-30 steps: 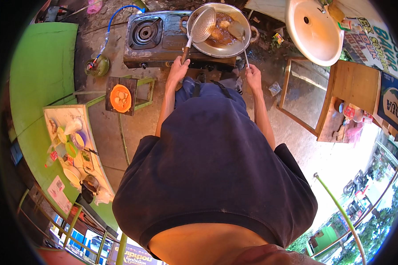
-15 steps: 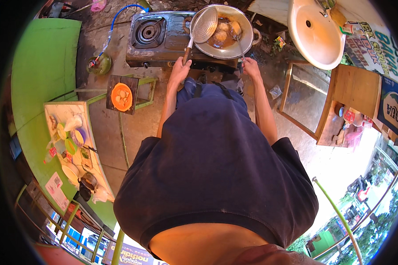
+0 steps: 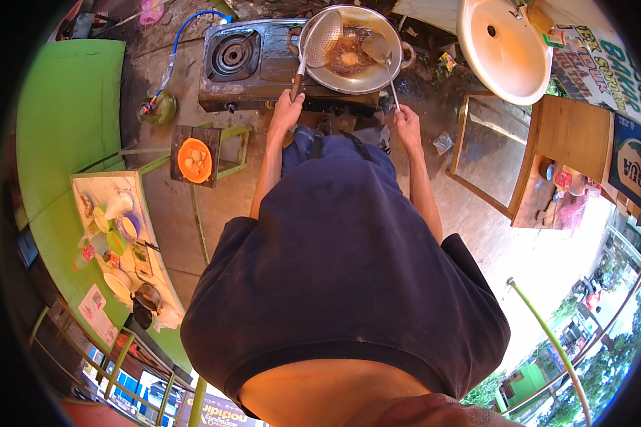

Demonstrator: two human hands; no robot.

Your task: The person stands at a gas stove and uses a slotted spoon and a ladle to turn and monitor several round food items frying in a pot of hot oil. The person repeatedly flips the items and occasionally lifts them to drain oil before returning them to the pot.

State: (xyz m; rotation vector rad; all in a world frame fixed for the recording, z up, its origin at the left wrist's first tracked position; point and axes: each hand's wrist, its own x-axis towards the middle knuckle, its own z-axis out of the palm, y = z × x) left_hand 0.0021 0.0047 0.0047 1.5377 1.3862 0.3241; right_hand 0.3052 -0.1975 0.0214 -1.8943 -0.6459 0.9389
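Note:
A wide metal wok (image 3: 364, 88) with hot brown oil sits on the right side of a gas stove (image 3: 278, 91). One round golden piece of food (image 3: 348, 58) shows in the oil. My left hand (image 3: 287, 111) is closed round the dark handle of a perforated skimmer (image 3: 325, 39), whose disc lies over the wok's left part. My right hand (image 3: 407, 124) grips the thin handle of a metal spatula (image 3: 376, 47); its blade is over the right side of the oil. Whether either blade touches the oil, I cannot tell.
An orange bowl (image 3: 194, 161) with pale pieces stands on a small stool at left. Behind it is a table (image 3: 157, 267) with bowls and bags. A green gas cylinder (image 3: 162, 108) connects to a blue hose. At right are a sink (image 3: 477, 53) and a wooden frame (image 3: 457, 135).
The skimmer has moved down and left, further over the wok. The spatula has shifted slightly, its blade now showing flat. Fewer food pieces show in the oil; my right hand is a little lower.

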